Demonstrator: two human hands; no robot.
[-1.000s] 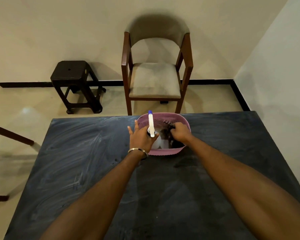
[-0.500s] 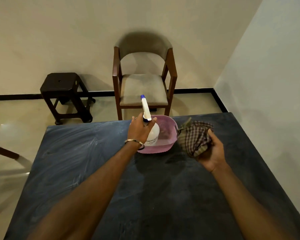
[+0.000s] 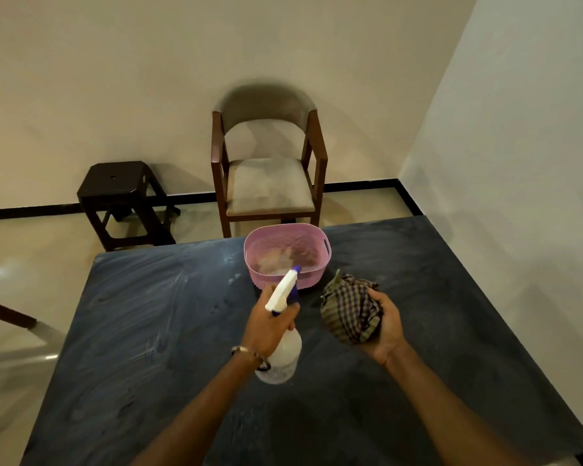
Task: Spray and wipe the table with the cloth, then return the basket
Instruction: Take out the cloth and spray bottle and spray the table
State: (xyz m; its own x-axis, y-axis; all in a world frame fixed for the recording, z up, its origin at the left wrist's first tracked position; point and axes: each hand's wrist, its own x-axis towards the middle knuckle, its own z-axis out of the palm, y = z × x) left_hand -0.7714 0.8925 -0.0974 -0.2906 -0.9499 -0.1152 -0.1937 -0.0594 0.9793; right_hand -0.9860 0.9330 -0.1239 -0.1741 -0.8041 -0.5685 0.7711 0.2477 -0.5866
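Observation:
A pink plastic basket (image 3: pixel 318 237) stands near the far edge of the dark table (image 3: pixel 142 331). My left hand (image 3: pixel 268 326) grips a white spray bottle (image 3: pixel 282 356) with a blue-tipped nozzle, held above the table just in front of the basket, nozzle pointing away toward it. My right hand (image 3: pixel 386 326) holds a bunched checked cloth (image 3: pixel 349 307), palm up, to the right of the bottle and above the table. The tabletop shows pale smears on its left half.
A wooden chair (image 3: pixel 266 163) with a grey seat stands beyond the table against the wall. A dark stool (image 3: pixel 122 196) sits on the floor to its left. A white wall runs along the table's right side.
Both hands came out of the basket: the left lifted the spray bottle and drew it toward me, the right pulled out the checked cloth and brought it nearer.

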